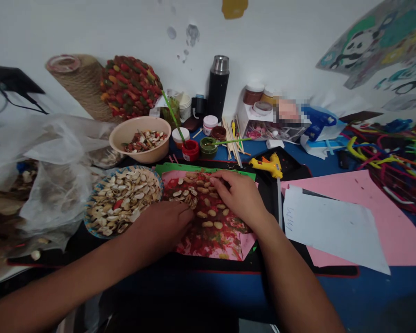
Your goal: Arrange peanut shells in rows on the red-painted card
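Note:
A pink sheet of paper (208, 252) smeared with red and green paint lies before me, with whole peanuts (208, 225) and half peanut shells (187, 196) on it. My left hand (175, 219) is palm down over the sheet's left side, beside the half shells. Its fingers are curled and their tips hidden, so whatever they hold cannot be made out. Over the sheet's upper right, my right hand (241, 194) has its fingers stretched out and thumb apart, the tips near peanuts. Left of the sheet stands a woven basket (89, 210) full of empty shells.
Behind are a beige bowl (140, 125) of painted shells, open red paint (190, 150) and green paint (208, 147) jars, and a black thermos (219, 88). A yellow glue gun (268, 165) lies at right, near white paper (333, 226). Plastic bags (55, 185) crowd the left.

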Motion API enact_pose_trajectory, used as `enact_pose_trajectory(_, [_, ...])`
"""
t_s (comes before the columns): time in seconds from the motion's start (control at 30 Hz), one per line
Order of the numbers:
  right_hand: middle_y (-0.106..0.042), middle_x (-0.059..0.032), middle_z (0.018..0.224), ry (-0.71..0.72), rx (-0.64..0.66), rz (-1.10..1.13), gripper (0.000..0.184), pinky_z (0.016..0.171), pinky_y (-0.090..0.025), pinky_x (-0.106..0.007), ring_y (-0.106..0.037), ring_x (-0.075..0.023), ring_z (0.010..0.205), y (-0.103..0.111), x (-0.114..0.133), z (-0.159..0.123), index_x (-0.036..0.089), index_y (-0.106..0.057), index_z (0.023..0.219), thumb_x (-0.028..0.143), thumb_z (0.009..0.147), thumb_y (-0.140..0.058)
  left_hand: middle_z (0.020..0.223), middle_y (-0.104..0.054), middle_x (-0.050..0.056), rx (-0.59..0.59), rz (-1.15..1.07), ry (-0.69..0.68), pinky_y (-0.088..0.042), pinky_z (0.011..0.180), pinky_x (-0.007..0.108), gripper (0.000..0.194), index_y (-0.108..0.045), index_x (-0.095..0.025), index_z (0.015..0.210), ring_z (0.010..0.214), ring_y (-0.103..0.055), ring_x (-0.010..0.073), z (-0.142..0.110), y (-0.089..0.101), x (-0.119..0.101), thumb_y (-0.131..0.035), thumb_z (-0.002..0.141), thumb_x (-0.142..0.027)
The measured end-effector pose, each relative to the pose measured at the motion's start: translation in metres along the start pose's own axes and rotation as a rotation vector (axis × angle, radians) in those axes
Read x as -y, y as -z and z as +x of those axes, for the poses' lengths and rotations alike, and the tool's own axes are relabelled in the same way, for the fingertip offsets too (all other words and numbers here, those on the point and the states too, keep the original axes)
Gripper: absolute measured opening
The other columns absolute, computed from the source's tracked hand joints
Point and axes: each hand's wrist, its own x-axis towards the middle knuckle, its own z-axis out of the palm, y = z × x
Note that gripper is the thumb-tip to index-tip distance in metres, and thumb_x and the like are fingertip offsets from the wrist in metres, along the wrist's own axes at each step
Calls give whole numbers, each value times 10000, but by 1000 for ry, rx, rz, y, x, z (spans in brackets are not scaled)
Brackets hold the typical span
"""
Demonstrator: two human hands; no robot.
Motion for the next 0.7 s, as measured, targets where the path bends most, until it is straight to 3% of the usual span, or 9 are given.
enact_pose_trajectory(0.27, [-859, -70, 1156, -1, 19, -8, 220, 927, -578, -409, -803, -288, 1072, 0, 1, 0, 245, -801, 1183, 286, 1085, -609, 953, -761, 60, 26, 0, 37, -541, 741, 375, 64, -708, -200, 994, 895, -741, 270, 2, 6, 2, -673, 1010, -252])
enact_pose_trajectory(0.47, [-859, -71, 1149, -2, 26, -18, 219, 920, -580, -406, -805, -284, 1056, 1, 1, 0, 231, -799, 1188, 275, 1086, -611, 931, -765, 62, 67, 1, 50, -533, 737, 349, 139, -715, -201, 987, 861, -745, 248, 1, 1, 2, -583, 1029, -187])
enact_pose_trajectory(0.7, [-862, -36, 1086, 8, -44, 58, 189, 853, -560, -353, -800, -252, 982, 2, 3, -2, 264, -807, 1126, 294, 1078, -627, 920, -781, 31, -54, -173, 123, -472, 699, 306, 163, -718, -232, 956, 837, -733, 213, 7, 25, 15, -594, 1037, -298])
